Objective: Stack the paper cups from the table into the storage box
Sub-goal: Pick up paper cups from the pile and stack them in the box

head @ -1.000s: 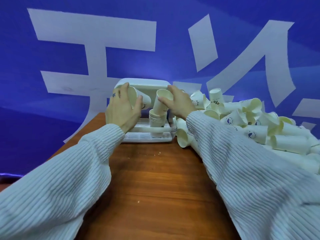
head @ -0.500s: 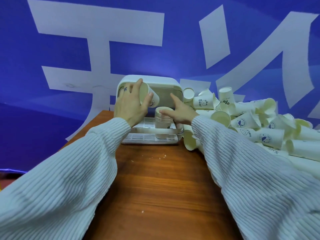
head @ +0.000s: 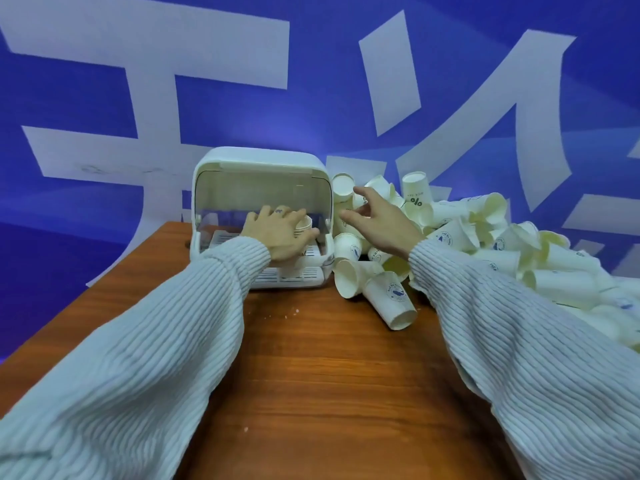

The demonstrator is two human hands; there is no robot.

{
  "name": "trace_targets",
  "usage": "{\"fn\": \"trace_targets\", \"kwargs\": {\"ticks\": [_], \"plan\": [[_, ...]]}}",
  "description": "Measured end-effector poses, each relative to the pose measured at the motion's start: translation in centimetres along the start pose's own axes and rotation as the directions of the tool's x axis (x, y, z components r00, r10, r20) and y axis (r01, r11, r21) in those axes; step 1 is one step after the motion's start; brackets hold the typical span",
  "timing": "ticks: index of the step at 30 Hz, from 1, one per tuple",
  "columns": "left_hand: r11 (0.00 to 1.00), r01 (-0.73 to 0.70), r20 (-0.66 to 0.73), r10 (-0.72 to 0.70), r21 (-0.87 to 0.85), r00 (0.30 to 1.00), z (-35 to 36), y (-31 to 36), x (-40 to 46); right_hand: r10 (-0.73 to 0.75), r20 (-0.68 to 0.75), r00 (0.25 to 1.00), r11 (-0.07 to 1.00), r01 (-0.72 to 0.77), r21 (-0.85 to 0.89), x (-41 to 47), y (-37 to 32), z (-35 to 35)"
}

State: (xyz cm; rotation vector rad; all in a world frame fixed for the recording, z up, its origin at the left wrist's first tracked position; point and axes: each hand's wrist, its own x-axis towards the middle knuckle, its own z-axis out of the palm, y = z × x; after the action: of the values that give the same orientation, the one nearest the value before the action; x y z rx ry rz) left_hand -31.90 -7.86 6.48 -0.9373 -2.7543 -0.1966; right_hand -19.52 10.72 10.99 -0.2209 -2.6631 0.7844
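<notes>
A white storage box (head: 221, 168) with its lid raised stands at the far edge of the wooden table (head: 311, 358). Inside it my left hand (head: 280, 233) wraps around a stack of paper cups (head: 305, 223), which it mostly hides. My right hand (head: 377, 220) hovers with fingers spread just right of the box, over a big heap of white paper cups (head: 485, 237), and holds nothing. One cup (head: 391, 299) lies on its side at the heap's near edge.
A blue wall banner with large white characters (head: 207, 64) rises right behind the table. The table's left edge (head: 104, 282) runs diagonally close to the box. Small crumbs (head: 294, 310) dot the wood in front of the box.
My left hand has lowered its cup onto the stack in the box and grips the stack. My right hand has let go of the stack and moved right to the heap.
</notes>
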Motion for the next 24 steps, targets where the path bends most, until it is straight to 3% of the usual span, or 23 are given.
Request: {"fn": "trace_targets", "kwargs": {"ticks": [2, 5, 7, 9, 12, 17, 24], "plan": [[0.999, 0.042, 0.031, -0.041, -0.022, 0.999, 0.2, 0.3, -0.3, -0.007, -0.001, 1.000, 0.998, 0.007, -0.058, -0.4, 0.6, -0.9], [0.996, 0.007, 0.006, -0.008, 0.093, 1.000, -0.4, 0.8, -0.7, 0.007, 0.041, 0.999, 0.992, -0.002, -0.126, -1.6, 1.3, -2.5], [0.987, -0.093, -0.172, 0.115, 0.129, 0.978, -0.5, 1.6, -1.4, 0.020, 0.095, 0.995, 0.979, 0.000, -0.205, -2.6, 1.7, -3.5], [0.949, -0.236, -0.312, 0.293, 0.207, 0.904, -0.3, 3.5, -2.3, 0.037, 0.154, 0.987, 0.940, 0.018, -0.341, -3.8, 1.9, -4.2], [0.866, -0.361, -0.236, 0.452, 0.345, 0.860, 0.8, 6.8, -3.3, 0.107, 0.183, 0.977, 0.855, 0.003, -0.519, -5.6, 2.4, -3.6], [0.840, -0.314, -0.019, 0.358, 0.443, 0.933, 3.3, 10.2, -3.5, 0.204, 0.134, 0.970, 0.844, -0.105, -0.526, -8.0, 3.8, -0.7], [0.883, -0.254, -0.048, 0.296, 0.394, 0.954, 4.2, 11.3, -3.9, 0.246, 0.147, 0.958, 0.859, -0.145, -0.490, -9.5, 5.5, 1.3]]}}
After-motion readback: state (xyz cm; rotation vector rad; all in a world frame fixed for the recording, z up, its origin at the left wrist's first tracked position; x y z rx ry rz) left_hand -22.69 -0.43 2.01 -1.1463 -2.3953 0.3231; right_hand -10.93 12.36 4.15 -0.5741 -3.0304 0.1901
